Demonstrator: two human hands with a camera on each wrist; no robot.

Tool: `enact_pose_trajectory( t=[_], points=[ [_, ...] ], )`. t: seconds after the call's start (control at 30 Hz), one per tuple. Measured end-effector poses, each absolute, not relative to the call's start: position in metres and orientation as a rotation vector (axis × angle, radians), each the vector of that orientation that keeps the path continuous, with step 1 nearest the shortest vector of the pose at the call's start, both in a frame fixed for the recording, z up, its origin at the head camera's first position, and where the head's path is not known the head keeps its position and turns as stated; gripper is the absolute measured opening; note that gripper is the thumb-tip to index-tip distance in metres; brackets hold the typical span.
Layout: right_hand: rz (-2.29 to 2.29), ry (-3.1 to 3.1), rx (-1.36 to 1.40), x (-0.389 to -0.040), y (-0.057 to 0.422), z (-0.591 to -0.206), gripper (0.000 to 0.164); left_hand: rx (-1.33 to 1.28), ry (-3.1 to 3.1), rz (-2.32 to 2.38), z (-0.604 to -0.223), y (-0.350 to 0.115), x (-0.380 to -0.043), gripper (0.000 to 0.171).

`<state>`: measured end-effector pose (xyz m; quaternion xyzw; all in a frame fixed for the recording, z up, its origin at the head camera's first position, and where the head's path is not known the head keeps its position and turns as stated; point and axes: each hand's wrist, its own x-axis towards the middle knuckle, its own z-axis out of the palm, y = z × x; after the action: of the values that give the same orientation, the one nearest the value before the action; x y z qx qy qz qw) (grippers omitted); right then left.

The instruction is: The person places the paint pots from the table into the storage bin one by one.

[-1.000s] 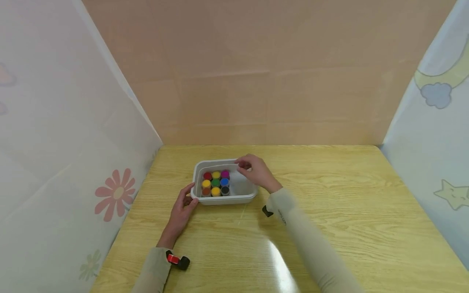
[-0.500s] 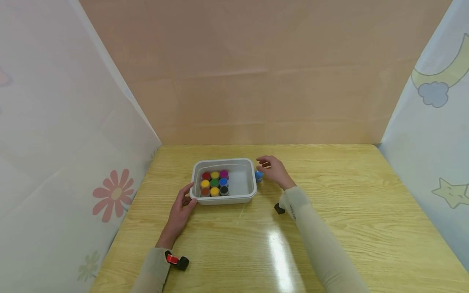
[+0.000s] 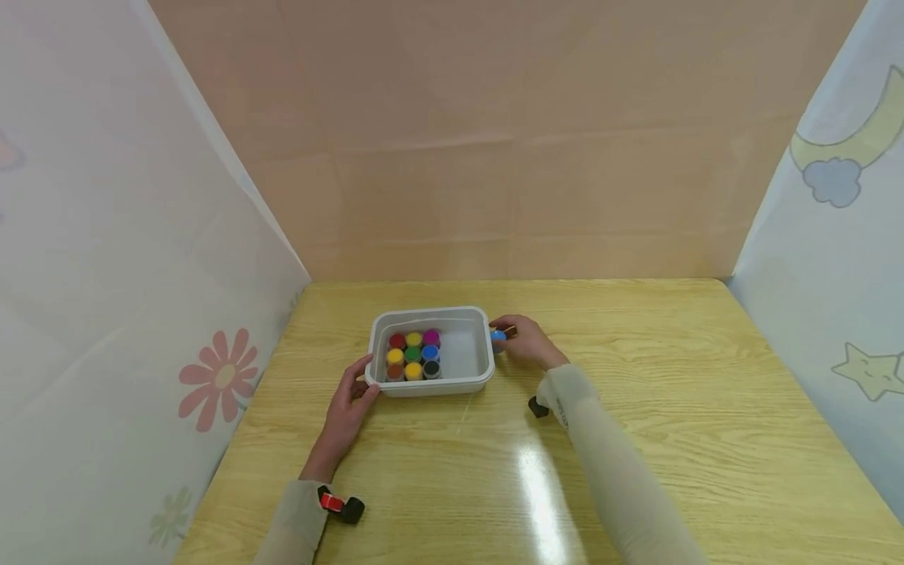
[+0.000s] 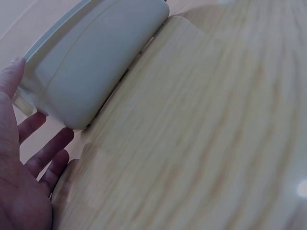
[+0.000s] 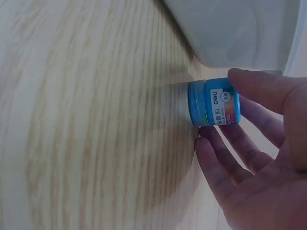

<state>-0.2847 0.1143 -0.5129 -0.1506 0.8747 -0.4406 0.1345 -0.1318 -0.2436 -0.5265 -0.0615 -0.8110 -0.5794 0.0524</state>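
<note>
A white plastic tub stands on the wooden table, with several small paint jars grouped in its left part. Their lids include a purple lid, a green lid and a black lid. My left hand grips the tub's near left corner, thumb at the rim and fingers against the side. Just right of the tub, a light blue paint jar with a white label stands upright on the table. My right hand holds that jar by its lid, thumb on one side and fingers round the other.
The wooden table reaches out to both sides, with a bright reflection near its front. Behind it rises a tan backdrop. Patterned panels stand at the left and right.
From over the tub's right part, my right hand has moved right and down to the blue paint jar and taken hold of it. My left hand stays at the tub's corner.
</note>
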Motion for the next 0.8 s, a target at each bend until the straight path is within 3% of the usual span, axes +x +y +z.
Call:
enact_pose_trajectory(
  t=[0.57,0.8],
  points=[
    [-1.230,2.601,-0.489,-0.2843,0.1152,-0.5149,0.032,-0.193,-2.450,-1.779,-0.5312,-0.2442,-0.1315,0.056],
    [-1.299,2.600,-0.435,-0.2810,0.1206,-0.5124,0.037,-0.199,-2.452,-1.772,-0.5301,-0.2440,-0.1316,0.056]
  ],
)
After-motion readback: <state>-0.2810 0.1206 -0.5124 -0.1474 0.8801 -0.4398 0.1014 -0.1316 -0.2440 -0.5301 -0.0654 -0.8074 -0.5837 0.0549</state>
